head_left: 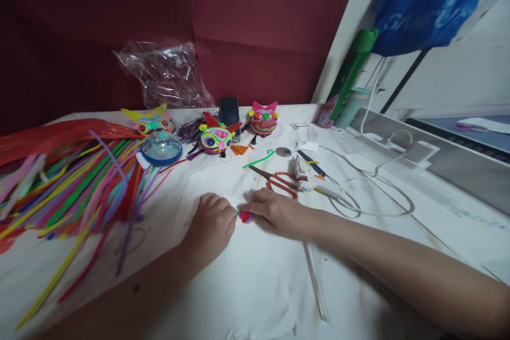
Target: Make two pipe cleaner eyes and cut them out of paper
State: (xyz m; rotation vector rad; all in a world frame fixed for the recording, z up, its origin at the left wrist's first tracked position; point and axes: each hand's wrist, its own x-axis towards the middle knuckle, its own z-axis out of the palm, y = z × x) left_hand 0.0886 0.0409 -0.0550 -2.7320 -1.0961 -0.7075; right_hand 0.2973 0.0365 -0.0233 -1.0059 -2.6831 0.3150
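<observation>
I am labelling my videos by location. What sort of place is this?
Probably a home craft table: colourful pipe cleaners, finished animal-face pieces, scissors and a glue gun lie about.

No words or numbers can be read here. The blue cloth (426,0) has pale marks, too blurry to read.

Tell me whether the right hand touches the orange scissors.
Cannot tell. In the head view, right hand knuckles overlap the orange scissors handle, hiding any gap.

Left hand (210,228) and right hand (274,214): both bare, no gloves, rings or watch. Forearms bare; no sleeves in view.
</observation>
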